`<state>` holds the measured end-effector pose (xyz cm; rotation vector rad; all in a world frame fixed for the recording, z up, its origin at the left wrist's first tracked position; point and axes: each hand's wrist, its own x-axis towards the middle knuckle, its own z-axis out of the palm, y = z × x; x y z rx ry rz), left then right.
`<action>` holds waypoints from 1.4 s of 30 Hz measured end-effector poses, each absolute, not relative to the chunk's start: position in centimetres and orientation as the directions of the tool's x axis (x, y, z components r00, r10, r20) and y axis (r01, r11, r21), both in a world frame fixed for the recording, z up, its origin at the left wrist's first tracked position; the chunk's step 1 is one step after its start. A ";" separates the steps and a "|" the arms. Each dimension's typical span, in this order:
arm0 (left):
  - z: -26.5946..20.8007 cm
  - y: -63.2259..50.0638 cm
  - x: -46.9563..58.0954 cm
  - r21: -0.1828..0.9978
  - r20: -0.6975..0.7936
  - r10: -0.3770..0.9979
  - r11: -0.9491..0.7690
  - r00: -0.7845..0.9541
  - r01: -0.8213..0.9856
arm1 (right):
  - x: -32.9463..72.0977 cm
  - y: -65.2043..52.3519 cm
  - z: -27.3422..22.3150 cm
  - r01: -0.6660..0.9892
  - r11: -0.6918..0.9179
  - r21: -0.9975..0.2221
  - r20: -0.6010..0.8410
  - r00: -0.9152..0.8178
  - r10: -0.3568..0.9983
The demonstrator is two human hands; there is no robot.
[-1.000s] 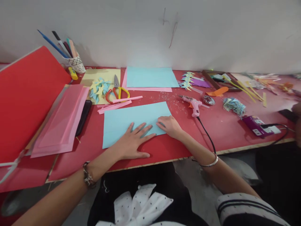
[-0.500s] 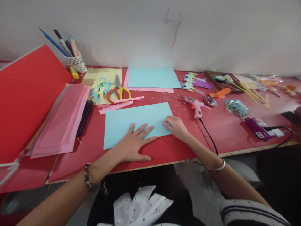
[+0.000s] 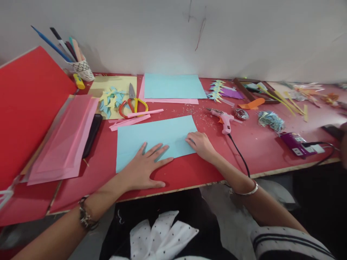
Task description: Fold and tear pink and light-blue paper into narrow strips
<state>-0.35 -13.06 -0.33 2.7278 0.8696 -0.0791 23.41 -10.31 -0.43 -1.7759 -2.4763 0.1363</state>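
Note:
A light blue sheet of paper [image 3: 157, 133], possibly folded, lies on the red table near its front edge. My left hand [image 3: 143, 168] rests flat across its lower left part, fingers spread and the thumb on the red tabletop. At the sheet's right end, my right hand [image 3: 200, 144] is closed, its curled fingers against the paper's edge; the fingertips are partly hidden. Just behind the sheet are pink paper strips [image 3: 130, 123] and scissors [image 3: 132, 101] with red and yellow handles. To the right of my right hand lies a pink glue gun [image 3: 222, 119].
More blue paper [image 3: 173, 86] lies by the wall. Pink sheets [image 3: 62, 141], a black case [image 3: 93, 135] and a red board [image 3: 27, 115] are on the left. A pen cup [image 3: 82, 68] stands behind. A purple power strip [image 3: 295, 144] sits right, beside a person's hand [image 3: 343, 142].
My left hand has slid slightly left along the blue paper. My right hand stays at the paper's right end. The whole view has shifted a little.

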 end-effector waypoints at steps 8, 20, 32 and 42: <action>-0.2 -13.7 -1.8 0.236 -0.147 0.605 -0.747 0.783 0.621 | 22.7 -10.5 0.3 0.965 0.259 0.035 -0.008 -0.259 0.966; -0.5 -13.8 -1.9 0.215 -0.100 0.606 -0.761 0.789 0.612 | 19.1 -18.4 -0.6 0.757 0.653 0.006 0.063 -0.652 0.756; -0.6 -13.9 -3.1 0.187 -0.108 0.601 -0.770 0.792 0.610 | 24.8 -19.5 -0.5 0.936 0.347 -0.056 0.075 -0.343 0.936; -2.1 -16.7 -7.2 0.109 -0.032 0.675 -0.730 0.737 0.674 | 27.6 -18.9 0.4 0.970 0.241 -0.019 0.172 -0.234 0.957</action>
